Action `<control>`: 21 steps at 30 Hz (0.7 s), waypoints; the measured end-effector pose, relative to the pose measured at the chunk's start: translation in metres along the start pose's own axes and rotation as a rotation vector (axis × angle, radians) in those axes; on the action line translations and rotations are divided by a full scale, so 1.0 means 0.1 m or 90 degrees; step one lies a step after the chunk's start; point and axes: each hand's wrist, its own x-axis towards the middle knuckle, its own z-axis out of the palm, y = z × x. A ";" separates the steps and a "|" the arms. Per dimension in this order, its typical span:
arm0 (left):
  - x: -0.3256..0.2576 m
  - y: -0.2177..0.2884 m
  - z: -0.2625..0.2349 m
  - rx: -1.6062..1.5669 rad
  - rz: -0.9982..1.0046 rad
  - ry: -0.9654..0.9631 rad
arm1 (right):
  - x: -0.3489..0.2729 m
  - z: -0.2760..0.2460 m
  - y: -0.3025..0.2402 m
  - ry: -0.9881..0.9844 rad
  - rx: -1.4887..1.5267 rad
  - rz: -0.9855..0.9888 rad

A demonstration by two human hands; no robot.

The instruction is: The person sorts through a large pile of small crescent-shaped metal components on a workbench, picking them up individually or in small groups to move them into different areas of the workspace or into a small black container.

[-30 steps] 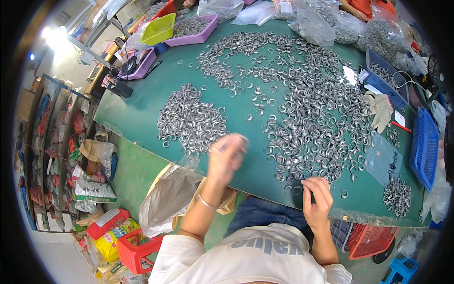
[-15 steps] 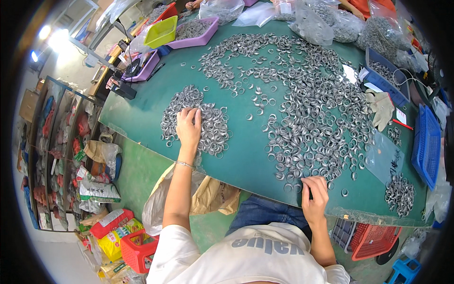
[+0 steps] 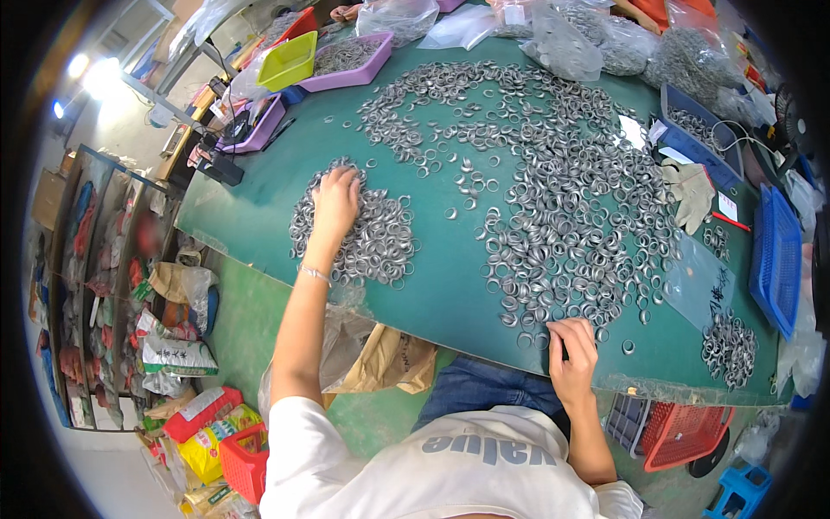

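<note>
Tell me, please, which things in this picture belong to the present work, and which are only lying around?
Seemingly in the work:
- left hand, on the smaller ring pile
- right hand, at the near edge of the larger ring pile
- green table under both piles

Probably only lying around:
- pale glove
- blue basket
- red stool

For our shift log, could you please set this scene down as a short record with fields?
Surface: green-topped table
Left hand: over the smaller heap of grey metal rings
Right hand: curled at the near edge, by the larger spread of grey metal rings
Far left: lime-green plastic tray, lilac plastic tray
Right side: blue plastic basket, pale fabric glove
</note>
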 end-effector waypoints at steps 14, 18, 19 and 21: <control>0.76 -0.62 0.59 0.087 0.037 -0.324 | 0.02 0.00 -0.01 0.003 0.008 0.001; 0.66 -0.50 0.43 0.090 0.015 -0.298 | 0.02 0.00 -0.01 -0.001 0.023 -0.001; 0.63 -0.41 0.35 0.024 0.056 -0.281 | 0.02 0.00 -0.02 0.000 0.028 -0.002; 0.60 -0.11 0.26 -0.115 0.147 -0.251 | 0.01 0.00 0.02 0.003 0.028 0.009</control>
